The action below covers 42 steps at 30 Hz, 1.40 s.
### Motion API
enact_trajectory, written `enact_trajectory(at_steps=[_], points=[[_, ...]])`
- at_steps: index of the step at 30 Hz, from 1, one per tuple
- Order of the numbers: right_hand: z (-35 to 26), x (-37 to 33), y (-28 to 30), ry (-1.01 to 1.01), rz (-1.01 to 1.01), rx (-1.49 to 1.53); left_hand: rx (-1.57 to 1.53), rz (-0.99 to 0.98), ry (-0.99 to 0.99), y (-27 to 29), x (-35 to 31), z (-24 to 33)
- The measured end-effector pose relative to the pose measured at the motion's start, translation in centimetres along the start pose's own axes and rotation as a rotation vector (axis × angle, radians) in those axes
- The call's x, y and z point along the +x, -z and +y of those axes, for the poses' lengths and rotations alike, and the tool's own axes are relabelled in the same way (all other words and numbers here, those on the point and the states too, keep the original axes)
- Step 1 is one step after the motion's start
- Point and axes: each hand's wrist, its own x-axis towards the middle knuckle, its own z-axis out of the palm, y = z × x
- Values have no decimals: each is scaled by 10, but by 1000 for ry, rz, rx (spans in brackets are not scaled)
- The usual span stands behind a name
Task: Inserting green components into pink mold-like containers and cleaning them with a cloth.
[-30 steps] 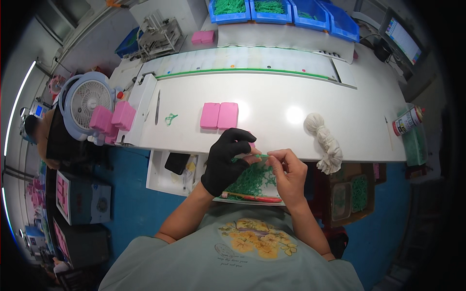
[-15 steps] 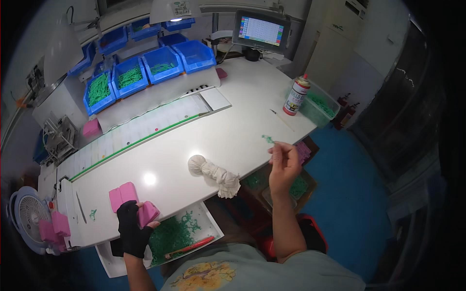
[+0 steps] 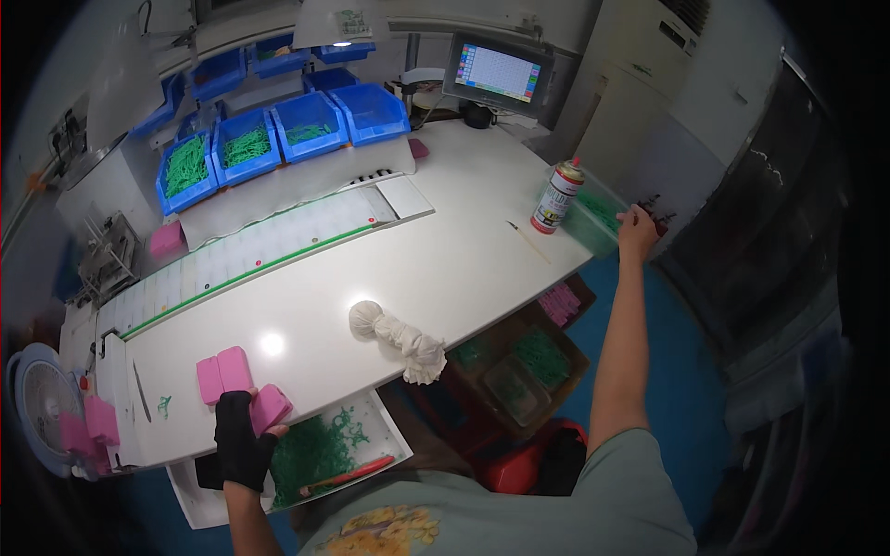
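Note:
In a black fingerless glove, my left hand (image 3: 243, 443) is closed on a pink block (image 3: 271, 408) at the table's front edge. Two more pink blocks (image 3: 223, 372) lie side by side just beyond it. My right arm is stretched out to the far right. My right hand (image 3: 637, 232) is at the outer rim of a clear plastic bin (image 3: 584, 222) holding green pieces (image 3: 601, 211). Its fingers are bent together; whether anything is between them cannot be made out. A spray can (image 3: 557, 196) stands against the bin's near side.
An open drawer (image 3: 394, 422) below my left hand holds green scraps and a red-handled tool (image 3: 348, 473). A knotted white cloth (image 3: 399, 341) lies mid-table, a thin brush (image 3: 528, 241) farther right. Blue bins (image 3: 309, 130) with green pieces line the back, beside a screen (image 3: 496, 72).
My right hand has moved away to the right, from above the table edge to the clear bin. The small green piece it pinched no longer shows. My left hand stays on the pink block.

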Motion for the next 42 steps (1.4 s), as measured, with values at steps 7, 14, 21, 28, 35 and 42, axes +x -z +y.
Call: enact_trajectory(at_steps=[7, 14, 21, 28, 35, 42], points=[[-183, -162, 55, 130, -735, 740, -9, 16, -10, -12, -4, -4], [-249, -279, 74, 678, -950, 545, -171, 88, 7, -22, 5, -2], [-321, -313, 127, 581, -937, 1143, -290, 108, 249, -18, 1, -11], [-326, -326, 129, 933, -1088, 794, -236, 126, 189, -22, 0, -16], [-290, -292, 93, 697, -934, 542, -184, 139, 131, -23, 1, -17], [-320, -321, 128, 355, -1183, 920, -497, 16, 132, -17, 3, 10]])
